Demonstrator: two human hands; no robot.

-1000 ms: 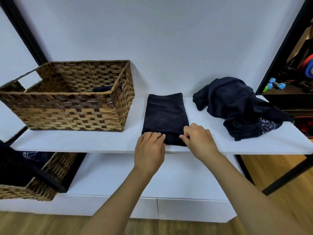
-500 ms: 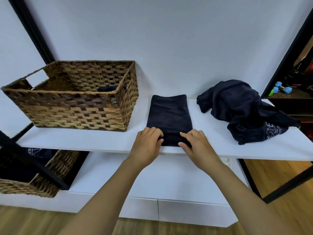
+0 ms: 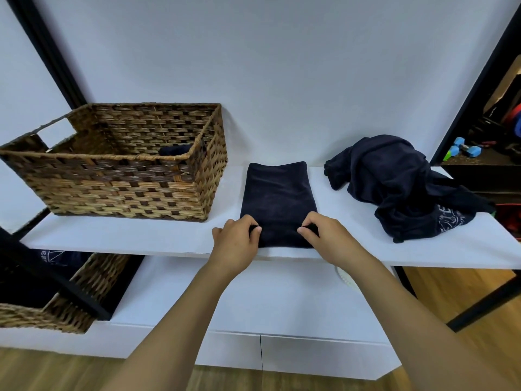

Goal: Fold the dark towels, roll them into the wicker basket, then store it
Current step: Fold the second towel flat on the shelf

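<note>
A dark folded towel (image 3: 276, 197) lies flat on the white shelf (image 3: 141, 237), its short end at the front edge. My left hand (image 3: 235, 244) pinches the towel's near left corner, and my right hand (image 3: 327, 235) pinches the near right corner; the near end is curled up into a small roll between them. A wicker basket (image 3: 121, 187) stands on the shelf to the left, with a dark rolled towel (image 3: 174, 150) just showing inside. A crumpled heap of dark towels (image 3: 400, 184) sits on the shelf at the right.
A second wicker basket (image 3: 70, 303) holding dark cloth stands on the lower shelf at the left, behind a black frame bar (image 3: 56, 286). White drawers (image 3: 310, 354) are below. A dark cabinet with blue dumbbells (image 3: 465, 149) is at the right.
Both hands moved from lying over the towel's near edge to gripping its corners, and the near end has begun to curl up. The camera moved closer.
</note>
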